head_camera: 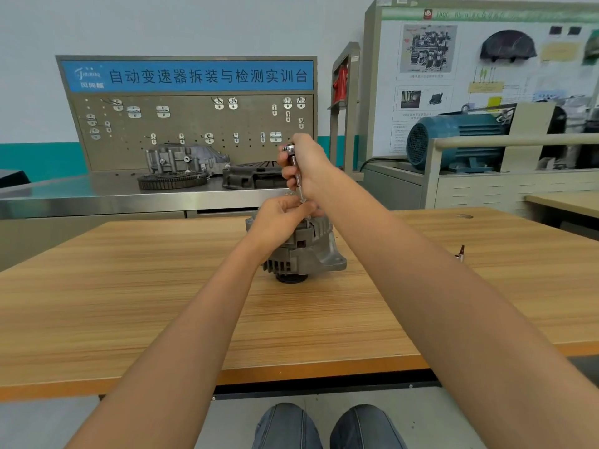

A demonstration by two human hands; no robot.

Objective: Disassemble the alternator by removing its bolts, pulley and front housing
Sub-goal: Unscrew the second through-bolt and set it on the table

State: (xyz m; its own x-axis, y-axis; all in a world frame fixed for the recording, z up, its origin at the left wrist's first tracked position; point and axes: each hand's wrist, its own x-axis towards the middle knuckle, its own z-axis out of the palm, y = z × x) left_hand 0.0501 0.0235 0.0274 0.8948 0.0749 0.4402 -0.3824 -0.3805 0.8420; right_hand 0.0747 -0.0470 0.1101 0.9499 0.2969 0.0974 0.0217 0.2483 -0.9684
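Right hand (304,163) grips upright driver (296,175), alternator (301,251) at its six o'clock; left hand (282,215) pinches the shaft's lower end.

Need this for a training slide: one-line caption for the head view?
Right hand turns a ratchet down into the alternator; left hand steadies its top.

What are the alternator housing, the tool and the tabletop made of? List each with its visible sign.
Alternator housing: probably cast aluminium; dull grey, matte, ribbed and slotted.
Tool gripped by the right hand: likely chromed steel; bright mirror-like shine.
Tabletop: looks like wood-grain laminate; uniform printed streaks and a plain orange edge band.
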